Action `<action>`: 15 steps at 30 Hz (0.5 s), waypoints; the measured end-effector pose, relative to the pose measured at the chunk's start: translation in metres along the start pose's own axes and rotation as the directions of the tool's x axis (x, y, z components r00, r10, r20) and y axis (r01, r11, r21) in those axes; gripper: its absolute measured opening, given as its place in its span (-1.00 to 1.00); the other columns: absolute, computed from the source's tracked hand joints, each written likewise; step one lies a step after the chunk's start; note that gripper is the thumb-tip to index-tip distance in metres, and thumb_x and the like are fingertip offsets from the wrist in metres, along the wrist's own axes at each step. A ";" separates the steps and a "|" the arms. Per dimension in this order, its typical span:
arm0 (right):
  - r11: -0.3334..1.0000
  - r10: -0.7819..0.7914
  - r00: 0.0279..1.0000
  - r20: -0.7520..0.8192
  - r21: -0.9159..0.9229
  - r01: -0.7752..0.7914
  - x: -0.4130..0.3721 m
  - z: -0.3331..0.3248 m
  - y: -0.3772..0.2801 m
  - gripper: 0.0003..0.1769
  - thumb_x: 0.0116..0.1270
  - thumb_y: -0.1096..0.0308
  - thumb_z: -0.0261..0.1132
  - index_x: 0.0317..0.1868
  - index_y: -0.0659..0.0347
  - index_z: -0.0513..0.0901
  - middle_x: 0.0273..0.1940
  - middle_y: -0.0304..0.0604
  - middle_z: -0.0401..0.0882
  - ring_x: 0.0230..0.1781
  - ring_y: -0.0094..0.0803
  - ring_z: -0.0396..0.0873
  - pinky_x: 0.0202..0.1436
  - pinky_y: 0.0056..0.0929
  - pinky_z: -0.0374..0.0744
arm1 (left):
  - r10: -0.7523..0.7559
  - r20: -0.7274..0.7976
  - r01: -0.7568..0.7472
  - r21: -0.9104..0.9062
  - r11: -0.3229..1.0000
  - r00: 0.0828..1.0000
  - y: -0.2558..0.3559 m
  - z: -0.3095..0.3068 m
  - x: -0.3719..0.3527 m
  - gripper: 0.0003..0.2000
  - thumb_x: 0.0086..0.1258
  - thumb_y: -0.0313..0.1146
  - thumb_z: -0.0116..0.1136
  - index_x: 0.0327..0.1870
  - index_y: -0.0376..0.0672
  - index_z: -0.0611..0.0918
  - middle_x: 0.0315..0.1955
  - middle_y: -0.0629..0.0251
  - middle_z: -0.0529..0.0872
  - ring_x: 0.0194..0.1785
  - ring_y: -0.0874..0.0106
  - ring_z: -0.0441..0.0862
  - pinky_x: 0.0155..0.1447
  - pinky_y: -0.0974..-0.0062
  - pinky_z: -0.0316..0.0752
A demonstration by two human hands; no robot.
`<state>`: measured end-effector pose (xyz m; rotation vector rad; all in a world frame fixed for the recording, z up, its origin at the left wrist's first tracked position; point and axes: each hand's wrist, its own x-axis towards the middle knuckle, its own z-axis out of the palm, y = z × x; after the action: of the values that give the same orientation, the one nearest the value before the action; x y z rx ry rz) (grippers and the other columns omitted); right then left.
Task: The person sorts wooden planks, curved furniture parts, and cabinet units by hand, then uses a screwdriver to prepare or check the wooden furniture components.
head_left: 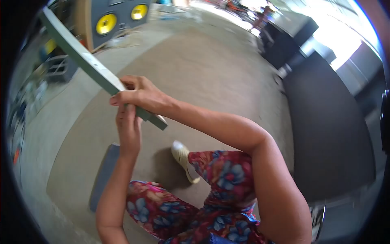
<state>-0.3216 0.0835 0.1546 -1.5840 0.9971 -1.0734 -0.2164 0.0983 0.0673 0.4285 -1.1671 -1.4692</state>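
A long, narrow grey-green board runs from the upper left down to the middle of the view, its lower end notched. My right hand is closed around it near that end, the fingers over its upper edge. Just below, my left hand grips the same board from underneath, fingertips pressed to its side. Both hands are close together, and the right one partly covers the stretch of board between them. The far end reaches up towards the top left, off the floor.
A speaker cabinet with yellow cones stands at the upper left, near a grey crate. A blue-grey flat piece lies by my left forearm. Large black boxes line the right side. A brown mat covers the floor.
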 end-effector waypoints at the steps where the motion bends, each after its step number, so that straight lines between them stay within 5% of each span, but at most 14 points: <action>1: 1.000 0.004 0.998 -0.066 -0.007 -0.005 -0.015 -0.011 -0.004 -0.53 -0.07 0.11 0.34 -0.28 0.35 0.54 -0.39 -0.20 0.46 -0.32 -0.51 0.40 -0.24 -0.53 0.38 | -0.021 0.084 0.014 0.088 0.996 0.996 -0.004 0.011 -0.001 -0.52 0.49 -0.08 -0.32 0.26 -0.26 0.24 0.13 0.29 0.35 0.22 0.45 0.29 0.28 0.38 0.13; 4: 0.998 -0.008 0.970 -0.244 -0.069 -0.009 -0.052 -0.035 -0.006 -0.47 -0.12 0.08 0.37 -0.24 0.35 0.54 -0.36 -0.16 0.49 -0.32 -0.47 0.42 -0.25 -0.51 0.40 | -0.133 0.227 0.115 0.092 0.989 0.965 0.003 0.044 -0.014 -0.42 0.43 0.02 -0.23 0.32 -0.21 0.17 0.22 0.25 0.27 0.27 0.38 0.27 0.31 0.28 0.12; 7: 0.983 -0.085 0.875 -0.476 -0.181 -0.003 -0.035 -0.056 0.013 -0.39 -0.17 0.06 0.40 -0.18 0.37 0.54 -0.35 -0.14 0.50 -0.33 -0.44 0.45 -0.27 -0.50 0.41 | -0.234 0.285 0.147 0.295 0.944 0.929 0.003 0.016 -0.006 -0.34 0.35 0.08 -0.12 0.35 -0.16 0.17 0.26 0.20 0.25 0.27 0.31 0.28 0.32 0.21 0.11; 11: 0.888 0.034 0.715 -0.698 -0.307 -0.342 -0.117 -0.114 0.050 -0.16 -0.32 0.04 0.45 0.02 0.35 0.48 -0.19 0.09 0.58 -0.18 -0.19 0.56 -0.09 -0.35 0.49 | -0.416 0.277 0.225 0.527 0.819 0.866 -0.028 -0.021 -0.014 -0.37 0.25 -0.05 0.04 0.30 -0.18 0.27 0.22 0.13 0.32 0.21 0.27 0.35 0.25 0.30 0.23; 15: 0.788 0.102 0.426 -0.899 -0.188 -0.586 -0.250 -0.155 0.104 -0.22 -0.25 0.05 0.43 0.03 0.28 0.49 -0.18 0.02 0.59 -0.14 -0.22 0.55 -0.08 -0.36 0.49 | -0.563 0.253 0.261 0.690 0.675 0.787 -0.043 -0.035 -0.014 -0.47 0.23 -0.27 0.10 0.22 -0.28 0.35 0.09 0.11 0.43 0.13 0.33 0.41 0.12 0.43 0.36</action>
<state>-0.5517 0.2568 0.0340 -0.9866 2.3639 -1.3811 -0.2081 0.0899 0.0115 0.9071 -2.0714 -1.5926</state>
